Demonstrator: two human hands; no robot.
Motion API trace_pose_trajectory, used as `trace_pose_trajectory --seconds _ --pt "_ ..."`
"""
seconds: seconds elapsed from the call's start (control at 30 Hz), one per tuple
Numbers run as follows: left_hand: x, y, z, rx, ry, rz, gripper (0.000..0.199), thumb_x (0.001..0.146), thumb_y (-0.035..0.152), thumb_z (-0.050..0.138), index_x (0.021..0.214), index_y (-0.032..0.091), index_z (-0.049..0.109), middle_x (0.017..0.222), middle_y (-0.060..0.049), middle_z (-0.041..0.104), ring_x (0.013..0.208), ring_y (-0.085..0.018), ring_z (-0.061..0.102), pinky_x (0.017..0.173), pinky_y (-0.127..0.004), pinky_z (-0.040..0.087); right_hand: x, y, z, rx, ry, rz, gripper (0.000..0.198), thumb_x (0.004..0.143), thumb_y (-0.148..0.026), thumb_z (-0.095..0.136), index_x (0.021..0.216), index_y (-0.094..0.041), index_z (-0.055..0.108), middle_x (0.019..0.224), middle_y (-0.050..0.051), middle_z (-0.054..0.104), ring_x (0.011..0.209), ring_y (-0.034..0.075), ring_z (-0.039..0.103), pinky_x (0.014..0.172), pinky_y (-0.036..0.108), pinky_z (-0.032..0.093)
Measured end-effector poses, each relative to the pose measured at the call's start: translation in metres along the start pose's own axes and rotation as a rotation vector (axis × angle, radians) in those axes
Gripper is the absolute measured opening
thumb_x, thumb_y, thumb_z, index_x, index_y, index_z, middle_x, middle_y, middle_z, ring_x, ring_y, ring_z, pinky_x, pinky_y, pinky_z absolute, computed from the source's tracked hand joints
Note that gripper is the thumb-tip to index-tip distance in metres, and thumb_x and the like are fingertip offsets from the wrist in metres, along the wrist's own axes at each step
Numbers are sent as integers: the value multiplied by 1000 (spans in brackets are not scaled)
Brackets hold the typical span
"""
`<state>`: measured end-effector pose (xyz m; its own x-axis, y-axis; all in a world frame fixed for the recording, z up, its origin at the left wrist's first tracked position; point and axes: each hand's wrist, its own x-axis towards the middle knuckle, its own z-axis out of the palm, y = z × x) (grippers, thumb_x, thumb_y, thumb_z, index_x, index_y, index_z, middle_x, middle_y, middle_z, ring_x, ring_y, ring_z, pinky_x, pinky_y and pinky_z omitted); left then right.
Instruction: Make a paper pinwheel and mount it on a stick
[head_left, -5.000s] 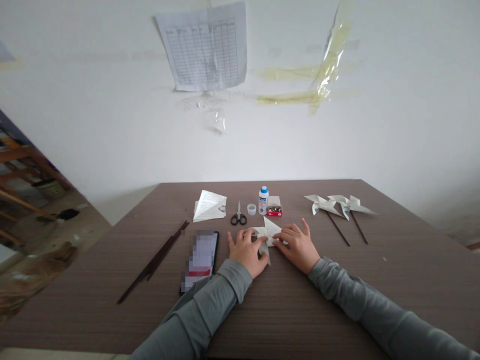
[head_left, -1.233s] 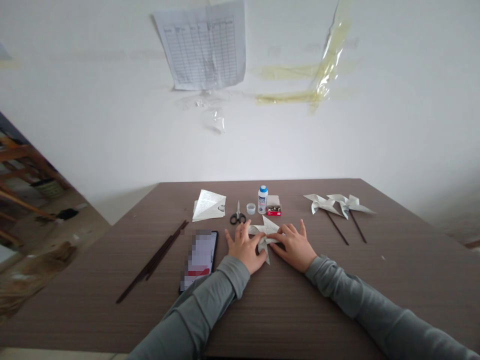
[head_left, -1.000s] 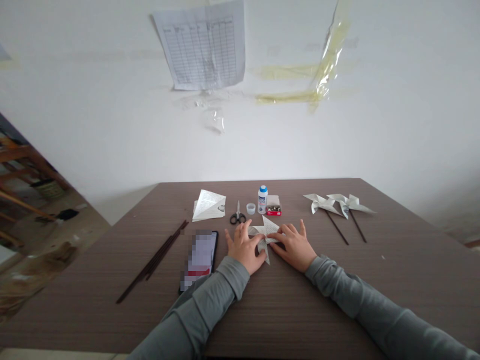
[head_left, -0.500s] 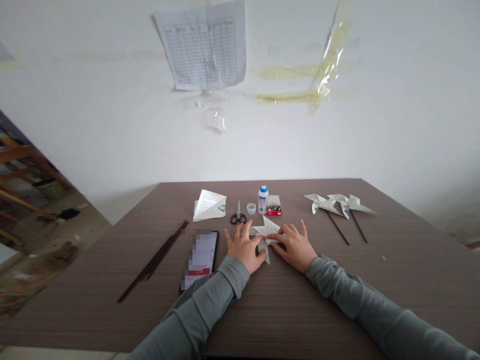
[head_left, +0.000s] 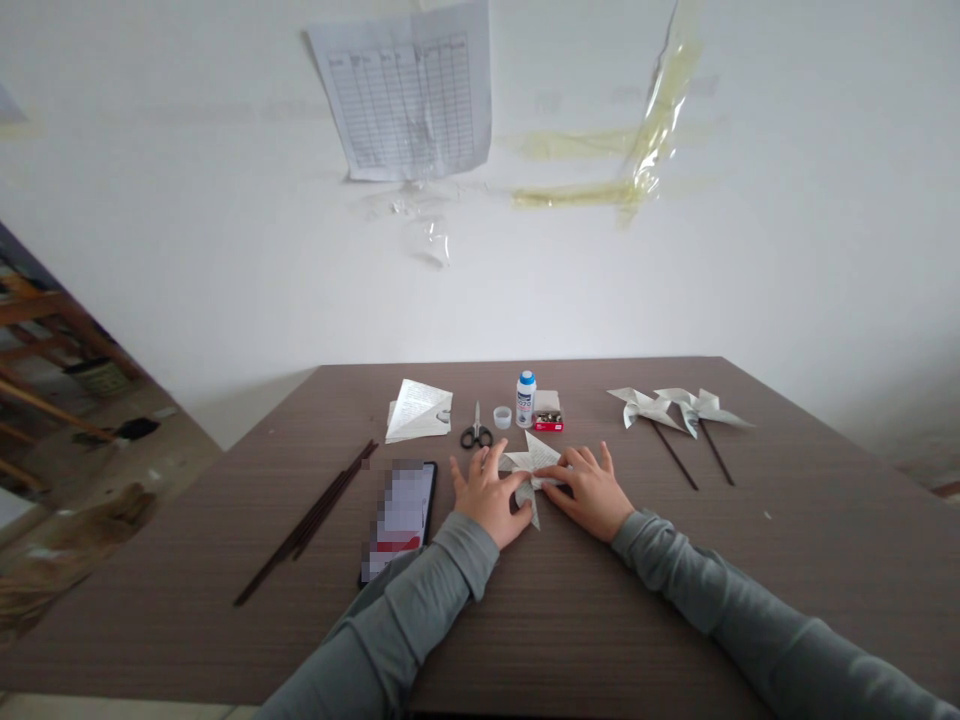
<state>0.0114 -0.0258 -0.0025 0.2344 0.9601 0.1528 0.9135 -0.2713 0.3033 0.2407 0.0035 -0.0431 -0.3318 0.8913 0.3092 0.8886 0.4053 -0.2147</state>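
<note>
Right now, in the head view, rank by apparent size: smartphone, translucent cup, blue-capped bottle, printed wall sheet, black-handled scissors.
1. Printed wall sheet
2. Smartphone
3. Blue-capped bottle and black-handled scissors: too alike to rank
4. Translucent cup

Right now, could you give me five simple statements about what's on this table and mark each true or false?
1. The left hand and right hand both touch the folded paper. True.
2. The bottle lies on its side. False: it stands upright.
3. Two pinwheels lie toward the right. True.
4. The scissors lie on the phone. False: they lie beside the small clear cup.
5. The loose dark sticks lie left of the phone. True.
</note>
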Motion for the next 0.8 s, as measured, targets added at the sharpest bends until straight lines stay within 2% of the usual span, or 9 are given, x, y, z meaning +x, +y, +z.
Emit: trace_pose_trajectory --seconds 0.17,0.37,0.53,0.63,0.8 --pt "3 2 -6 7 -53 -16 49 105 28 97 152 41 101 205 -11 61 186 -58 55 153 -102 29 -1 2 2 -1 41 3 34 118 -30 82 139 -47 102 120 7 87 129 38 82 145 97 43" --pt "3 6 -11 9 -57 -30 49 103 27 99 149 42 102 203 -11 63 185 -58 56 153 -101 30 -4 6 2 52 98 -19 35 119 -26 77 138 -40 103 118 9 88 126 37 84 146 96 41" --pt "3 1 -5 5 -47 -11 49 104 28 99 151 43 101 204 -12 61 185 -60 55 151 -103 31 -3 4 -1 23 59 -17 30 119 -31 80 134 -44 104 121 9 88 129 38 83 145 98 43" --pt "2 1 -4 1 -28 -9 49 104 27 99 151 40 101 204 -13 61 185 -60 55 152 -103 29 -2 0 -4 5 32 -1 30 121 -29 81 136 -42 104 124 10 89 133 40 84 145 100 41" --pt "2 1 -4 -20 -15 3 60 100 26 101 159 39 97 202 -16 61 184 -57 56 153 -100 31 -1 -2 -7 -5 25 1 27 121 -31 83 135 -41 104 123 9 88 132 38 84 144 100 45"
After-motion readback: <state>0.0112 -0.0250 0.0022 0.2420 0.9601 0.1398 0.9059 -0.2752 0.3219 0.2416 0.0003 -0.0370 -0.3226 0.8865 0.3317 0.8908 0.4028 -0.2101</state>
